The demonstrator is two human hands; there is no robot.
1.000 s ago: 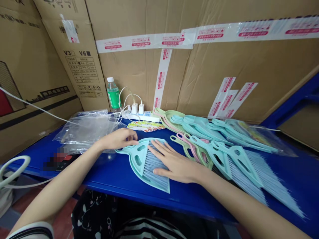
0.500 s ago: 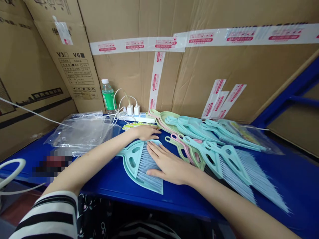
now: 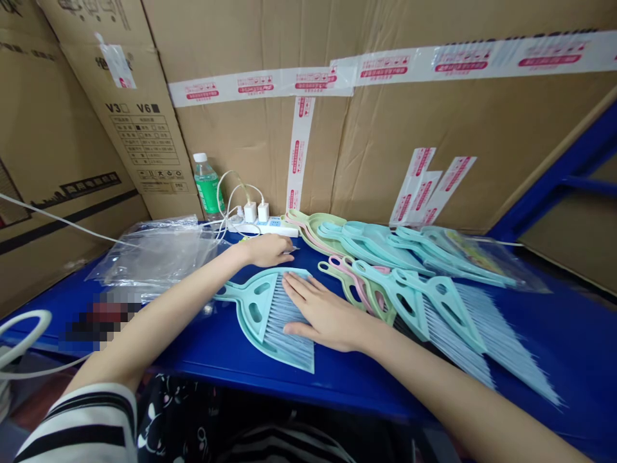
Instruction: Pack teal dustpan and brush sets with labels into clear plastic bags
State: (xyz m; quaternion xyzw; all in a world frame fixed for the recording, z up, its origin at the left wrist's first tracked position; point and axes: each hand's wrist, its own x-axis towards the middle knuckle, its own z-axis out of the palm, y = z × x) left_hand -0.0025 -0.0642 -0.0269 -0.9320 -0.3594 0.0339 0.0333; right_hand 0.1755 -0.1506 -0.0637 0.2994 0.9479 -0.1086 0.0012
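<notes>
A turquoise dustpan (image 3: 245,321) lies on the blue table with a matching hand brush (image 3: 277,328) resting in it, its grey-blue bristles toward the right. My right hand (image 3: 322,312) lies flat over the bristles, fingers spread. Beyond the dustpan, my left hand (image 3: 270,251) is closed, fingers curled down. A thin pale edge pokes out by its fingertips, apparently from a yellow-green printed card, mostly hidden by the hand. Right of my right hand are more hand brushes (image 3: 446,308) in turquoise, pink and green, fanned out. Behind them lie stacked dustpans (image 3: 371,244).
Clear plastic bags (image 3: 159,247) lie at the left. A power strip (image 3: 284,226) with chargers and white cables stands at the back, beside a green-labelled bottle (image 3: 208,186). Taped cardboard (image 3: 250,141) walls the rear. A blue metal frame (image 3: 544,173) rises at the right.
My left hand has shifted slightly left and its fingers have curled from lying outstretched over the printed cards. My right hand stays flat on the bristles.
</notes>
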